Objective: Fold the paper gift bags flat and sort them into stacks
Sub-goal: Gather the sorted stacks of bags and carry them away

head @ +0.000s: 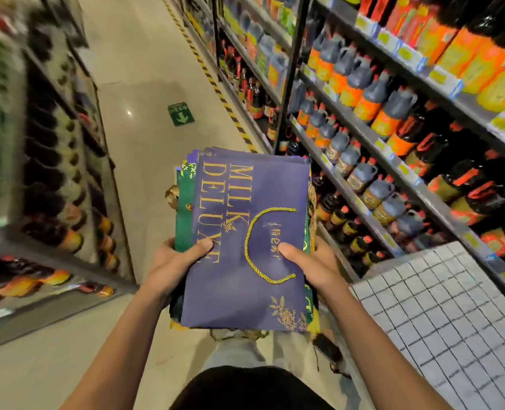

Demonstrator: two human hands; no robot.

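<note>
Purple paper faced up on the top bag (245,232) of a flattened stack (186,220), held in the aisle between the shelves (393,119). Her left hand (174,261) gripped the stack's left edge, thumb on top; the right hand (313,261) clasped the right edge the same way. A gold cord handle (249,232) lay across the top bag.

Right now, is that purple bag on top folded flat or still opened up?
Folded flat. The purple bag lies as one smooth sheet on the stack, its gold cord handle resting against its face, with both thumbs pressing it down.
</note>
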